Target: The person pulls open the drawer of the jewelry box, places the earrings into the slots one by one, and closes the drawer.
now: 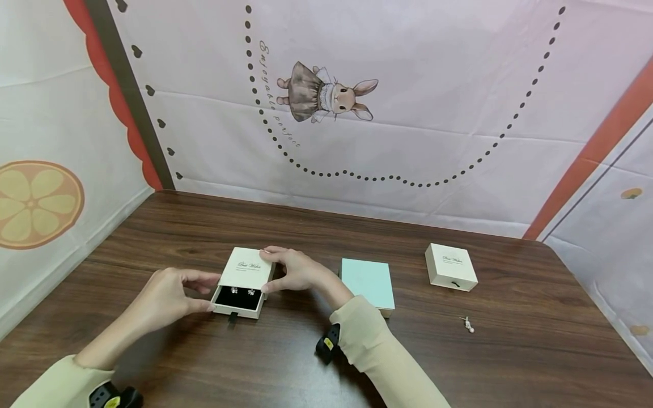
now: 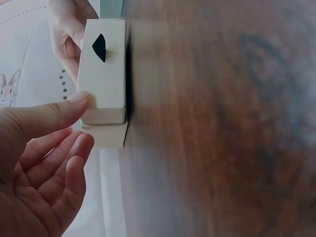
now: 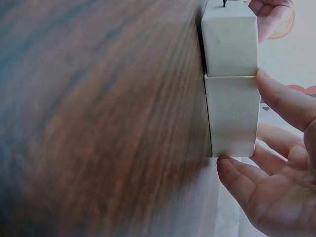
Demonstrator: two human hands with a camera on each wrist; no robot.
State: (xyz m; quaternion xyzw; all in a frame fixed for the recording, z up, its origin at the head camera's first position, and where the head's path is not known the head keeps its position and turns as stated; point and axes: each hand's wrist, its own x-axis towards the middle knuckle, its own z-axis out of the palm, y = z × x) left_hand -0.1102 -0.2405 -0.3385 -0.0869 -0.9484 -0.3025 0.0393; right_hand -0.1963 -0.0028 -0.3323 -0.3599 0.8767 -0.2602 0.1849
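A cream drawer-style jewelry box (image 1: 248, 266) printed "Best Wishes" lies on the table, its drawer (image 1: 236, 310) partly pulled out. Two small sparkly earrings (image 1: 251, 292) show on the black pad inside, and a black ribbon tab hangs from the drawer front. My right hand (image 1: 293, 269) holds the box's sleeve from the right, fingers at the back and thumb near the front corner. With its thumb, my left hand (image 1: 170, 297) touches the drawer's front left corner. Its other fingers are loosely curled beside the box in the left wrist view.
A mint-green box (image 1: 367, 283) stands just beyond my right forearm. Farther right is a second cream box (image 1: 451, 267), closed, with a small pearl-ended earring (image 1: 467, 324) lying in front of it. Printed cloth walls border the wooden table (image 1: 285, 362).
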